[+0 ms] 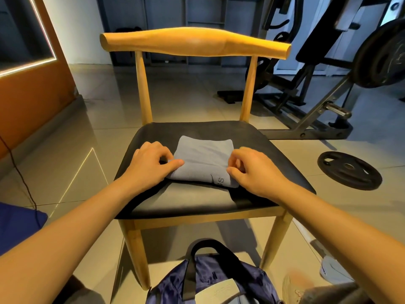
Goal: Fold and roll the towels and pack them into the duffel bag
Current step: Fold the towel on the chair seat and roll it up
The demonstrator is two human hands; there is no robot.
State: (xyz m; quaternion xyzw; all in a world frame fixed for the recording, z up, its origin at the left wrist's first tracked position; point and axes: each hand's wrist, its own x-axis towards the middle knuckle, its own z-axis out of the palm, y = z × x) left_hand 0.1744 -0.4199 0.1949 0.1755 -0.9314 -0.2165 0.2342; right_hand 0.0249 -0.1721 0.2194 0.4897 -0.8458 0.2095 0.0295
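A grey-blue towel (203,159) lies folded on the black seat of a wooden chair (188,200), its near edge rolled up into a thick fold. My left hand (151,165) pinches the roll's left end, thumb on top of the cloth. At the right end, beside a small dark logo, my right hand (252,170) pinches the roll with curled fingers. A navy duffel bag (210,281) with black handles stands on the floor in front of the chair, a grey item lying on its top.
A black weight plate (349,170) lies on the tiled floor to the right. Gym machines (328,73) stand at the back right. An orange wall panel (32,84) and a thin black cable run along the left. My shoe (293,290) is at bottom right.
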